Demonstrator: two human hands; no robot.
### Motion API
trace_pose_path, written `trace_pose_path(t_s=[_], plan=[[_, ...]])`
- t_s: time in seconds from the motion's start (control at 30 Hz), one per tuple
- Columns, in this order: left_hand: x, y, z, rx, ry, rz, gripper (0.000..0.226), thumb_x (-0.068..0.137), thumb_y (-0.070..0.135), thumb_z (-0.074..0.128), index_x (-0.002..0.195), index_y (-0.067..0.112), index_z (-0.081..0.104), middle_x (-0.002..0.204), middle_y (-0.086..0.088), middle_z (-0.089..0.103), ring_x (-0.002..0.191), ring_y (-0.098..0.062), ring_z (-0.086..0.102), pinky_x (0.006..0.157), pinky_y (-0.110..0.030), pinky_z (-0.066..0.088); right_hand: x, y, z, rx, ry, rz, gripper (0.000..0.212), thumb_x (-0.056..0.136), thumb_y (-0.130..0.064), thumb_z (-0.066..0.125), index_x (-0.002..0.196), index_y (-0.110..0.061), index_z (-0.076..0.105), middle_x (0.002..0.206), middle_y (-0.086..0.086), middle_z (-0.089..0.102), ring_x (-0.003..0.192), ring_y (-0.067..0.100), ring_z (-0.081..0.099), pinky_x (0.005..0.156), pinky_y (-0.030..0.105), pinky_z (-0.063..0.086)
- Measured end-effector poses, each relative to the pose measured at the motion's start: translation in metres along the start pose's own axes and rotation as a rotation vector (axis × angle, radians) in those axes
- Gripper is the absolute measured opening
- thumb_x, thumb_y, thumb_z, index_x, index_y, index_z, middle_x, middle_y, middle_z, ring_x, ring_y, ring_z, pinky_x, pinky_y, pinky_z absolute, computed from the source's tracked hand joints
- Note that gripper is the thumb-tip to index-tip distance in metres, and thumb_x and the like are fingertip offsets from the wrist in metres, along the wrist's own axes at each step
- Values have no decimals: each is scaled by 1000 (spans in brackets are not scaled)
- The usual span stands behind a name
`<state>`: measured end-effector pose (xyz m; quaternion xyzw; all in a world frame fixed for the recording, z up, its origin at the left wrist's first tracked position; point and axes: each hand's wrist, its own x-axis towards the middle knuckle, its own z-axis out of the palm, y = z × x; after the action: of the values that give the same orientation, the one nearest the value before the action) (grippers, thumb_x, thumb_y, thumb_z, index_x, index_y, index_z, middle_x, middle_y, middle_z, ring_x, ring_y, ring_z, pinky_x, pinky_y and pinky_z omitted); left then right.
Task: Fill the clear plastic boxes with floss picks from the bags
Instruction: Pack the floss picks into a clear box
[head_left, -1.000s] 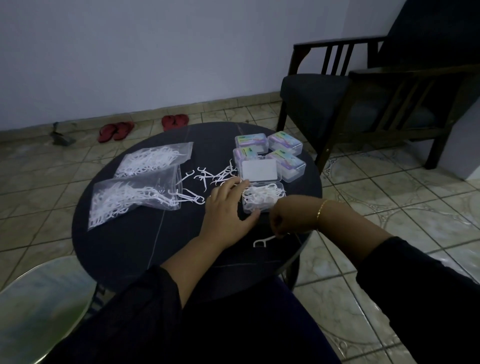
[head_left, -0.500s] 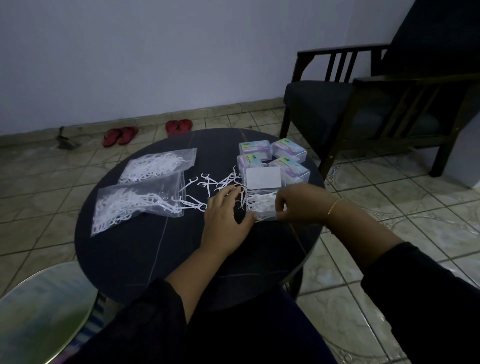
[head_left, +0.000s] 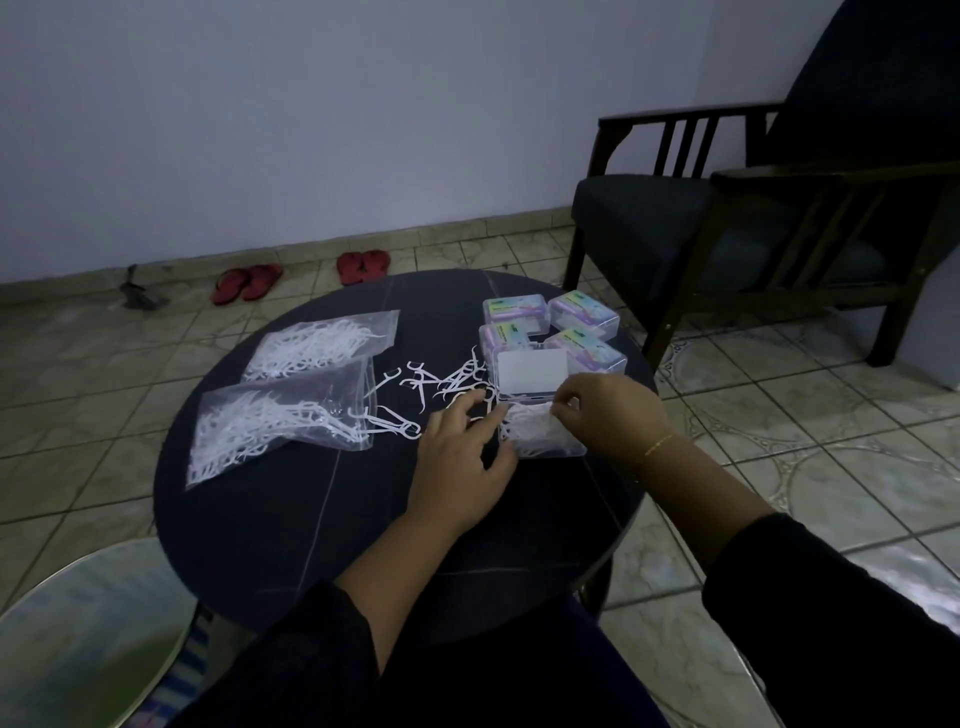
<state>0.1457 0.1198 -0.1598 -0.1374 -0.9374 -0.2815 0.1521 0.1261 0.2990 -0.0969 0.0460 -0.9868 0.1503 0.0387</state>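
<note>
Two hands are kept at the open clear box (head_left: 540, 434) near the table's (head_left: 291, 499) right edge: the left hand (head_left: 460, 460) is laid flat with straight fingers against its left side, while the right hand (head_left: 605, 410) is curled, seemingly pinching picks into it. Overfilling could spill picks or block the raised lid (head_left: 531, 371). Loose floss picks (head_left: 441, 382) lie just beyond; two bags (head_left: 283, 415) occupy the left side, four closed boxes (head_left: 550, 327) the far right edge.

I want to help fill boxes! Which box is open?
The clear box nearest the person, between both hands, with its white lid flipped up. The four labelled boxes behind it are closed.
</note>
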Motion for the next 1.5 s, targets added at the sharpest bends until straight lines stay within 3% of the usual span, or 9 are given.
trace_pose_path(t_s=[0.17,0.33,0.5,0.73,1.07,1.17,1.27,1.37,1.5], plan=[[0,2,-1,3,1,-7,55,84,48,39,134,30,53,143,4,41,122,-19,37,106,-35,32,-7,15,4,243,197,120,20,93,-25,54,104,-18,70,105,3,62,92,15,58,84,30,50],[0,2,0,25,-17,-5,64,82,54,29,136,28,52,142,4,42,120,-19,38,105,-34,34,-12,19,11,353,90,156,25,95,-19,51,113,-13,68,113,7,63,91,13,56,78,21,40],[1,3,-2,21,-5,18,63,89,44,49,146,22,35,147,6,36,128,-16,32,108,-30,26,-17,17,8,534,64,194,29,94,-19,55,121,-11,62,102,2,65,84,8,53,79,21,41],[14,19,0,125,-29,115,77,73,69,35,136,29,50,142,16,44,122,-10,34,92,-25,21,-18,17,2,519,-49,97,23,93,-28,57,108,-14,68,84,-6,62,72,-1,54,58,13,36],[26,26,9,187,16,93,69,77,67,32,118,23,67,121,11,62,108,-18,48,82,-30,28,-17,18,2,450,-61,-14,28,93,-26,56,117,-14,66,95,-4,66,75,-3,55,62,10,35],[28,29,13,233,60,86,66,82,65,31,113,21,70,117,9,66,105,-21,53,80,-34,34,-19,19,4,407,-46,1,33,93,-28,56,124,-19,61,97,-6,56,79,0,51,66,13,36],[27,38,14,271,23,51,71,84,61,19,123,22,63,129,10,60,115,-20,48,87,-37,32,-19,19,6,394,-9,43,34,95,-25,54,129,-23,57,116,3,53,94,7,50,81,19,38],[25,46,14,291,-50,-3,76,85,57,5,139,24,47,142,8,48,131,-16,36,96,-38,25,-19,17,7,372,31,70,32,97,-21,51,127,-21,59,119,5,54,103,13,52,86,18,35],[22,45,15,252,-109,-8,58,96,46,23,148,22,29,153,7,32,138,-14,22,101,-37,18,-18,15,7,375,26,96,31,97,-21,50,126,-18,60,120,6,56,104,13,52,85,17,34]])
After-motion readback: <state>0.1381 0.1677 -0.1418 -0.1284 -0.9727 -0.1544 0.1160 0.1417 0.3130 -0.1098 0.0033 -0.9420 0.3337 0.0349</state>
